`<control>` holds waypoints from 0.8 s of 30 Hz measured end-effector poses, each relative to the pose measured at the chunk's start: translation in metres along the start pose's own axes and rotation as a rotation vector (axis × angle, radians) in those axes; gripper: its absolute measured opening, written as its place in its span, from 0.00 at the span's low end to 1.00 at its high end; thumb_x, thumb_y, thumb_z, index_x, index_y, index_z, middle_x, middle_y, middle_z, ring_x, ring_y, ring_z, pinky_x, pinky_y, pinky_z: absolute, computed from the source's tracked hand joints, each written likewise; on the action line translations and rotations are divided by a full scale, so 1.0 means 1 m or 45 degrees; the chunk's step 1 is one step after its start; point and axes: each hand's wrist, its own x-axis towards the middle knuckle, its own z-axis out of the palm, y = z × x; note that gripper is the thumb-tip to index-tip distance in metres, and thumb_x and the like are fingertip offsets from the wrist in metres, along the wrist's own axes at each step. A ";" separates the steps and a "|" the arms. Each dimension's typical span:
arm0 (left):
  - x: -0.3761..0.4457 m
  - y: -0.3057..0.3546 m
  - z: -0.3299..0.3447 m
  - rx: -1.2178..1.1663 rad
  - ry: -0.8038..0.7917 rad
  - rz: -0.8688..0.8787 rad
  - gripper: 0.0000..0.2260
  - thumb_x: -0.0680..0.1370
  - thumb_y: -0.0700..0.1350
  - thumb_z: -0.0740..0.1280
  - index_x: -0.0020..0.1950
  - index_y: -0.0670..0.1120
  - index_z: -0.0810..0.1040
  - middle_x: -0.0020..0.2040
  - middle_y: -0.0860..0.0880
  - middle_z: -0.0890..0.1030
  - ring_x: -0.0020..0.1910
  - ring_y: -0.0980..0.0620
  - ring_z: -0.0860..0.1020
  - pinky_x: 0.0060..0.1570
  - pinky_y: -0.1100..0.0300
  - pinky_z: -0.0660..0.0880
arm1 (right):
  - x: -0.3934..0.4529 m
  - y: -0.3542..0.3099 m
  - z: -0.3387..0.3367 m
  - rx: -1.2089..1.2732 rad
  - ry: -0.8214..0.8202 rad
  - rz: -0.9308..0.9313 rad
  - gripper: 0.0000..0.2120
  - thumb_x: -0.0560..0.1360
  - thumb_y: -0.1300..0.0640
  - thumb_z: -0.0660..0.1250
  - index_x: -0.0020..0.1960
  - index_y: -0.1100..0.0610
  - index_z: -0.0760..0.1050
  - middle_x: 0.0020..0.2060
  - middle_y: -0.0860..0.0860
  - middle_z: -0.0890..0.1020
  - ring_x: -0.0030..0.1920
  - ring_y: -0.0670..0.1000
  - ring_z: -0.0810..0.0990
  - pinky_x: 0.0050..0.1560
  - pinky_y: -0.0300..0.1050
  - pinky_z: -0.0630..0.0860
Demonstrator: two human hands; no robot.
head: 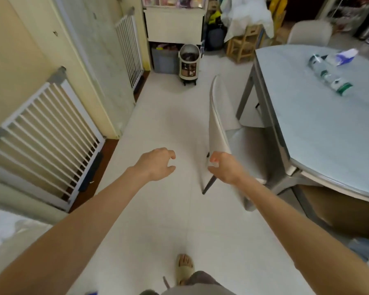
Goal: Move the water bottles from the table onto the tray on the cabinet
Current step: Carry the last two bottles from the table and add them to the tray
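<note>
Bottles [331, 76] lying mid-table [320, 128]: likely light, slick, crushable; best gripped mid-body. Left hand [156, 165] and right hand [223, 167] empty, fingers loosely curled.

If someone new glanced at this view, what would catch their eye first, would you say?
Two bare arms reach forward over the pale floor, left hand and right hand both empty with fingers curled. At the right, water bottles lie on the grey table, with a chair pushed alongside it.
</note>
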 end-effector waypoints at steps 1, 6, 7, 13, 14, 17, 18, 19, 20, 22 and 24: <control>0.020 -0.012 -0.013 -0.011 0.018 -0.018 0.19 0.80 0.51 0.62 0.70 0.48 0.70 0.67 0.48 0.73 0.66 0.47 0.72 0.62 0.50 0.72 | 0.027 -0.008 -0.007 0.001 0.005 -0.016 0.15 0.75 0.54 0.65 0.59 0.58 0.74 0.58 0.56 0.78 0.57 0.58 0.77 0.57 0.51 0.75; 0.127 -0.068 -0.059 -0.049 0.004 -0.054 0.19 0.80 0.51 0.62 0.70 0.48 0.70 0.67 0.48 0.73 0.66 0.47 0.72 0.62 0.49 0.71 | 0.156 -0.040 -0.025 -0.037 -0.058 -0.056 0.16 0.77 0.54 0.64 0.62 0.59 0.73 0.60 0.56 0.77 0.57 0.57 0.77 0.55 0.45 0.72; 0.151 -0.079 -0.065 -0.050 0.003 -0.052 0.19 0.80 0.51 0.62 0.70 0.48 0.70 0.67 0.48 0.73 0.65 0.47 0.72 0.62 0.49 0.72 | 0.183 -0.043 -0.026 -0.047 -0.066 -0.049 0.16 0.77 0.53 0.64 0.62 0.58 0.72 0.60 0.56 0.77 0.58 0.57 0.77 0.56 0.46 0.73; 0.310 -0.141 -0.125 0.005 -0.019 0.041 0.19 0.80 0.51 0.62 0.70 0.49 0.69 0.67 0.48 0.73 0.65 0.48 0.72 0.61 0.52 0.72 | 0.354 -0.061 -0.054 -0.055 -0.010 0.033 0.16 0.77 0.52 0.64 0.62 0.57 0.73 0.61 0.55 0.77 0.59 0.56 0.76 0.59 0.49 0.74; 0.337 -0.148 -0.142 0.011 -0.022 0.062 0.19 0.80 0.51 0.62 0.70 0.49 0.69 0.67 0.48 0.72 0.65 0.48 0.72 0.61 0.52 0.72 | 0.380 -0.065 -0.066 -0.046 0.000 0.058 0.16 0.77 0.52 0.64 0.62 0.57 0.72 0.61 0.55 0.77 0.59 0.56 0.76 0.59 0.49 0.74; 0.421 -0.157 -0.189 0.072 -0.036 0.184 0.19 0.80 0.51 0.61 0.70 0.49 0.69 0.67 0.47 0.73 0.64 0.47 0.73 0.60 0.52 0.72 | 0.452 -0.072 -0.103 -0.029 0.070 0.126 0.16 0.77 0.51 0.64 0.62 0.57 0.73 0.60 0.54 0.78 0.60 0.55 0.76 0.59 0.47 0.73; 0.449 -0.154 -0.205 0.094 -0.037 0.234 0.19 0.80 0.50 0.61 0.70 0.49 0.69 0.67 0.47 0.72 0.64 0.47 0.72 0.60 0.52 0.72 | 0.473 -0.072 -0.117 -0.004 0.110 0.152 0.16 0.77 0.51 0.64 0.62 0.57 0.73 0.60 0.54 0.78 0.59 0.55 0.77 0.59 0.48 0.74; 0.478 -0.149 -0.218 0.109 -0.037 0.284 0.19 0.80 0.50 0.61 0.70 0.49 0.69 0.67 0.47 0.72 0.64 0.46 0.72 0.59 0.53 0.72 | 0.492 -0.070 -0.130 0.024 0.148 0.181 0.16 0.77 0.52 0.64 0.62 0.57 0.73 0.59 0.55 0.79 0.59 0.55 0.77 0.59 0.48 0.74; 0.505 -0.142 -0.230 0.118 -0.046 0.333 0.19 0.80 0.51 0.61 0.71 0.49 0.69 0.67 0.47 0.72 0.64 0.47 0.71 0.59 0.54 0.71 | 0.508 -0.065 -0.142 0.045 0.176 0.216 0.16 0.77 0.52 0.64 0.62 0.57 0.73 0.59 0.55 0.79 0.59 0.55 0.77 0.59 0.49 0.74; 0.558 -0.122 -0.248 0.150 -0.070 0.436 0.19 0.80 0.51 0.61 0.71 0.49 0.68 0.67 0.48 0.71 0.65 0.47 0.70 0.59 0.55 0.69 | 0.538 -0.049 -0.163 0.051 0.230 0.296 0.16 0.77 0.51 0.64 0.62 0.57 0.73 0.59 0.55 0.78 0.59 0.56 0.77 0.60 0.50 0.74; 0.613 -0.099 -0.259 0.199 -0.104 0.537 0.19 0.80 0.51 0.61 0.71 0.50 0.69 0.68 0.48 0.71 0.66 0.48 0.71 0.59 0.54 0.69 | 0.568 -0.024 -0.185 0.082 0.294 0.395 0.16 0.77 0.51 0.65 0.62 0.56 0.73 0.60 0.55 0.78 0.60 0.57 0.77 0.60 0.52 0.74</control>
